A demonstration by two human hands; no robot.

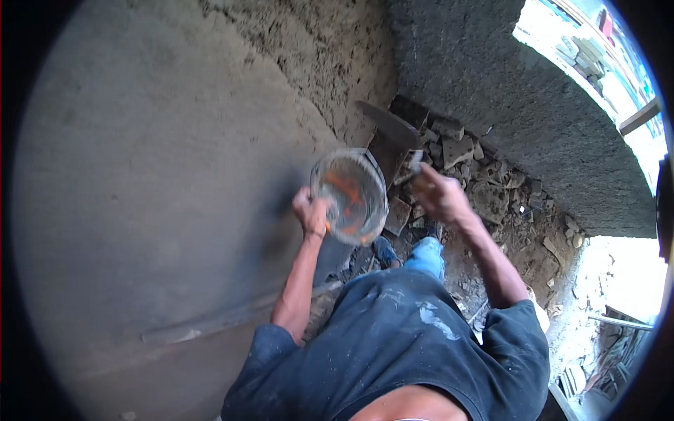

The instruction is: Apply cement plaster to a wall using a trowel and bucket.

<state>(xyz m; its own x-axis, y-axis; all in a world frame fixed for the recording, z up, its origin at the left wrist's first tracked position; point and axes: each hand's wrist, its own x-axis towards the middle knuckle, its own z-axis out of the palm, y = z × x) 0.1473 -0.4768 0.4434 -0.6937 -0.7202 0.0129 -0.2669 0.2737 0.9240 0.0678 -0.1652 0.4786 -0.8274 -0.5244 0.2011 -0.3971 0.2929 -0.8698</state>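
Observation:
My left hand (311, 210) grips the near-left rim of a round bucket (354, 193), held up beside the wall. Grey mortar smears coat the bucket, and orange shows through inside it. Its mouth faces up toward me. To the right, my right hand (442, 195) is closed round the handle of a trowel (393, 128). The trowel's broad metal blade points up and left, past the bucket's far rim, and is slightly blurred. I cannot tell whether mortar lies on the blade.
A wall (161, 154) fills the left side, smooth low down and rough toward the top (323, 63). A rough grey wall (505, 105) stands at the far right, with bright openings beyond. Broken bricks and rubble (484, 189) cover the ground around my feet.

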